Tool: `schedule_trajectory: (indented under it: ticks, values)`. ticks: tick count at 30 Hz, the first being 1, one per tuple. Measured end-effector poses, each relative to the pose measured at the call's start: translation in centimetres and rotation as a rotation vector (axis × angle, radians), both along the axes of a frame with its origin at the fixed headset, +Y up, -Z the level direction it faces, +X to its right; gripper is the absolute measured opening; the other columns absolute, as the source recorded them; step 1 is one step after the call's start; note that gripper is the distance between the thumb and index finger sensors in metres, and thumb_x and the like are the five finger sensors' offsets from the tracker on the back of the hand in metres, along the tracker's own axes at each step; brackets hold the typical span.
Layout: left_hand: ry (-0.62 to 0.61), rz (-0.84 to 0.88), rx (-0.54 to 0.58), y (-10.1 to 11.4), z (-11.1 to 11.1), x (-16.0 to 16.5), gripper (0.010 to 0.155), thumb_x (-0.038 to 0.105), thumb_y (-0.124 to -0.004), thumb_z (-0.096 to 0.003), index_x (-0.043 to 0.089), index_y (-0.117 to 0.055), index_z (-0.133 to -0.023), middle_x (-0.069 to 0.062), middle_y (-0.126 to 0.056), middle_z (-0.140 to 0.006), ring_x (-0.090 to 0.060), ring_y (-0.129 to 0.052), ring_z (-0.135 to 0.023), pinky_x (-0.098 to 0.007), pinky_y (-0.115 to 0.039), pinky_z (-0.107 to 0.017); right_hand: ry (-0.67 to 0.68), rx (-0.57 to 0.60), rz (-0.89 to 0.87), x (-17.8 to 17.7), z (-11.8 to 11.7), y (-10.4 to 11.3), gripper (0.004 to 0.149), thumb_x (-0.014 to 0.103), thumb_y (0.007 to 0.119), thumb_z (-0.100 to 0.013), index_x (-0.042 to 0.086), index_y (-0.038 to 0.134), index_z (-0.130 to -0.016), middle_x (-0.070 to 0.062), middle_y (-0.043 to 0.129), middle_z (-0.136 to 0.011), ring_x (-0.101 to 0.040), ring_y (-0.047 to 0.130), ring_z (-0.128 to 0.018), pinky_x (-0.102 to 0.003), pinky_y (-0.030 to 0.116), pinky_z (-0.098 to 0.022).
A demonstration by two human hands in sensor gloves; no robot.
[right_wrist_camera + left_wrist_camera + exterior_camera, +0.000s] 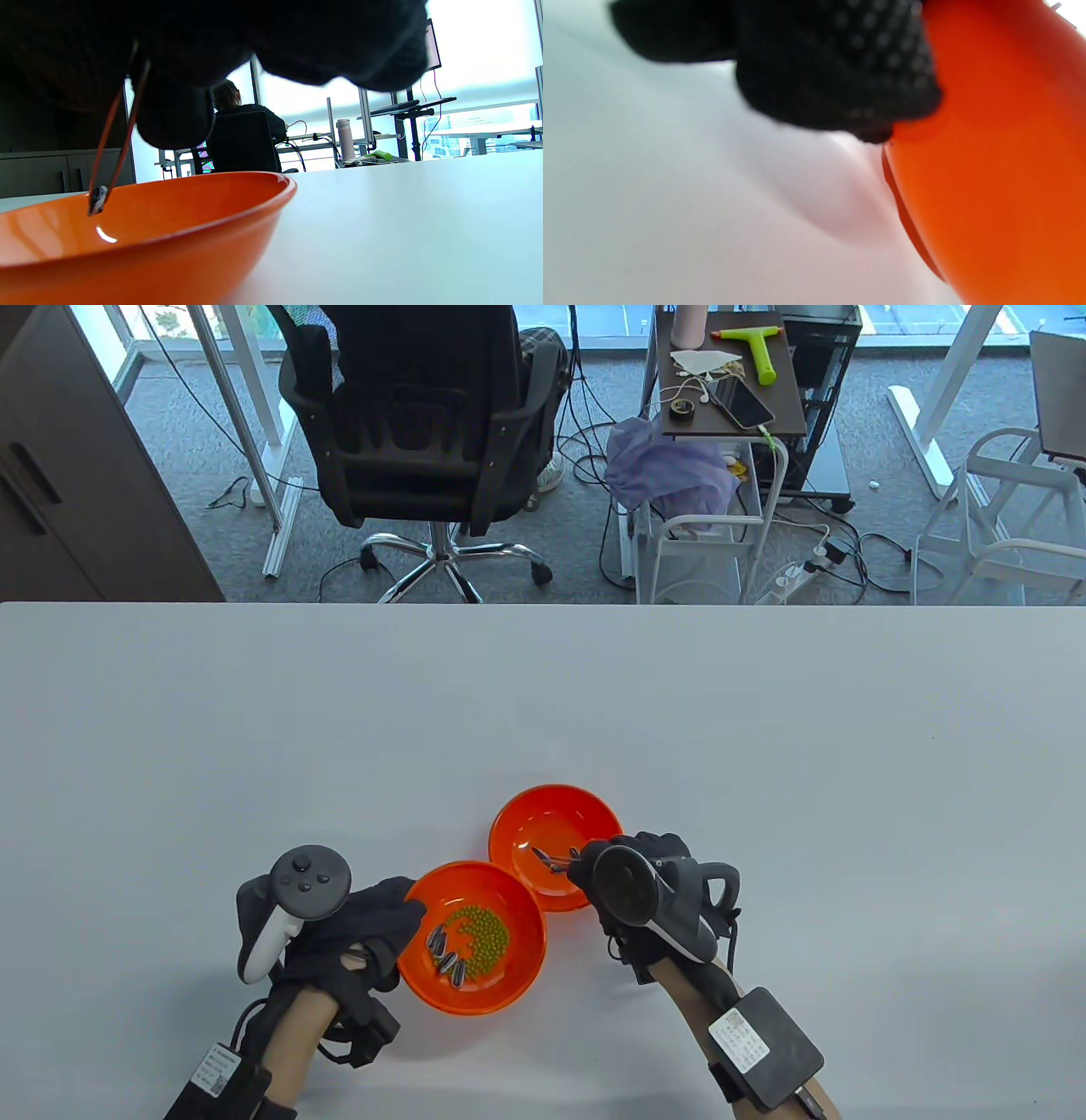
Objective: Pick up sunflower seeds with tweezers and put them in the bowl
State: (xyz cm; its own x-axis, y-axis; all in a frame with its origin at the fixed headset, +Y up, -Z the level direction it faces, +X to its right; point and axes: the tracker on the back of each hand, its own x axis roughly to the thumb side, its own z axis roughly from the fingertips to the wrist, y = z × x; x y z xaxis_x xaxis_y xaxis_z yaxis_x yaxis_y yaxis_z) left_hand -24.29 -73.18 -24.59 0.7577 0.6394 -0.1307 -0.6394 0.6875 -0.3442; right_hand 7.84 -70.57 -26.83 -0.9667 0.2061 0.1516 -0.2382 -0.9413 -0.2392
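Two orange bowls stand near the table's front edge. The near bowl (509, 976) holds green peas (480, 937) and several striped sunflower seeds (446, 957). My left hand (373, 929) rests against its left rim, fingers (835, 72) touching the bowl's outer wall (1001, 178). The far bowl (543, 814) has a few seeds (551, 861) in it. My right hand (628, 882) grips thin tweezers (116, 127) over the far bowl (178, 237). The tweezer tips pinch one seed (97, 199) just above the bowl's inside.
The bowls touch or nearly touch each other. The white table (764, 746) stretches away on all sides. Beyond its far edge stand an office chair (424, 432) and a cart (721, 475).
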Motion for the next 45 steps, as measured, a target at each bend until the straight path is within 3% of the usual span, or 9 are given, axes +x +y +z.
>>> schedule_trajectory:
  ticks: [11, 18, 24, 27, 31, 38, 45]
  values:
    - [0.002, 0.002, 0.002, 0.0, 0.0, -0.1, 0.049, 0.043, -0.077, -0.0471, 0.017, -0.084, -0.088, -0.004, -0.105, -0.04, -0.011, -0.103, -0.008, -0.035, -0.093, -0.018, -0.019, -0.045, 0.046, -0.2, -0.2, -0.8, 0.038, 0.053, 0.092, -0.026, 0.029, 0.11, -0.049, 0.018, 0.095, -0.025, -0.011, 0.097, -0.016, -0.036, 0.09, -0.039]
    - [0.004, 0.002, 0.002, 0.0, -0.1, -0.1, 0.049, 0.043, -0.077, -0.0471, 0.017, -0.084, -0.088, -0.004, -0.105, -0.04, -0.012, -0.103, -0.008, -0.035, -0.093, -0.018, 0.002, 0.033, -0.088, 0.0, 0.6, 1.1, 0.039, 0.054, 0.091, -0.026, 0.03, 0.109, -0.051, 0.019, 0.095, -0.026, -0.01, 0.097, -0.018, -0.036, 0.09, -0.04]
    - [0.004, 0.0, 0.001, 0.0, -0.1, -0.1, 0.049, 0.043, -0.077, -0.0472, 0.017, -0.084, -0.088, -0.005, -0.105, -0.04, -0.012, -0.103, -0.008, -0.035, -0.093, -0.018, 0.159, 0.018, -0.208, -1.4, 2.0, 2.5, 0.039, 0.054, 0.091, -0.026, 0.03, 0.109, -0.051, 0.018, 0.095, -0.026, -0.011, 0.097, -0.019, -0.036, 0.089, -0.041]
    - [0.001, 0.002, 0.0, 0.0, 0.0, -0.1, 0.049, 0.043, -0.077, -0.0472, 0.017, -0.084, -0.088, -0.005, -0.105, -0.04, -0.012, -0.103, -0.008, -0.035, -0.093, -0.018, 0.279, 0.001, -0.164, -3.1, 2.8, 2.2, 0.039, 0.054, 0.091, -0.026, 0.031, 0.109, -0.052, 0.018, 0.095, -0.027, -0.011, 0.097, -0.02, -0.037, 0.089, -0.042]
    - [-0.004, 0.005, 0.003, 0.0, 0.0, 0.0, 0.049, 0.043, -0.077, -0.0471, 0.017, -0.084, -0.088, -0.004, -0.105, -0.04, -0.011, -0.103, -0.008, -0.035, -0.093, -0.018, 0.332, 0.002, -0.071, -4.9, 3.6, 1.8, 0.039, 0.053, 0.091, -0.026, 0.031, 0.109, -0.052, 0.018, 0.095, -0.027, -0.011, 0.097, -0.02, -0.037, 0.089, -0.042]
    - [-0.002, 0.006, 0.009, 0.0, 0.0, 0.1, 0.049, 0.043, -0.077, -0.0471, 0.017, -0.084, -0.088, -0.005, -0.105, -0.04, -0.011, -0.103, -0.008, -0.035, -0.093, -0.018, 0.259, -0.215, -0.152, -5.7, 3.4, 0.7, 0.039, 0.054, 0.089, -0.028, 0.028, 0.11, -0.049, 0.017, 0.095, -0.023, -0.012, 0.096, -0.013, -0.037, 0.09, -0.036]
    - [0.001, 0.009, 0.016, 0.0, 0.1, 0.3, 0.049, 0.043, -0.077, -0.0471, 0.016, -0.084, -0.088, -0.005, -0.105, -0.04, -0.012, -0.103, -0.008, -0.035, -0.093, -0.018, 0.221, -0.294, -0.147, -6.4, 3.4, 0.2, 0.04, 0.056, 0.088, -0.029, 0.028, 0.11, -0.049, 0.018, 0.095, -0.022, -0.011, 0.095, -0.011, -0.036, 0.091, -0.033]
